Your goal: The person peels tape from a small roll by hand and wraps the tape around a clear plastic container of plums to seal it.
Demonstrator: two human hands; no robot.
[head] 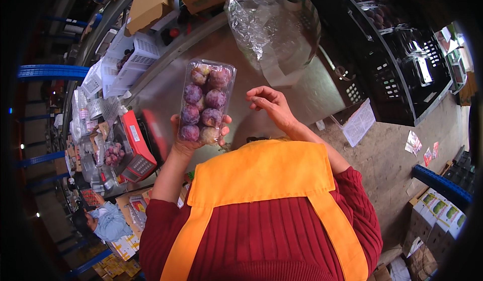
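My left hand [185,137] grips the lower end of a clear plastic clamshell box [205,101] filled with several purple plums [214,99]. Its lid appears closed over the fruit, and the box is tilted up above the steel worktable [245,118]. To the right of the box, my right hand [272,105] is held over the table with nothing in it. Its fingers are bent, with the thumb and forefinger a little apart. Beyond that hand lies crumpled clear plastic film [253,28], beside a large roll of clear film or tape [302,28].
Black plastic crates [400,65] holding clear packs stand at the right. On the left are a red weighing scale [139,156], white plastic baskets [128,62] and a bunch of grapes [114,154]. Cardboard boxes [149,7] line the far edge. Another person [109,220] is at lower left.
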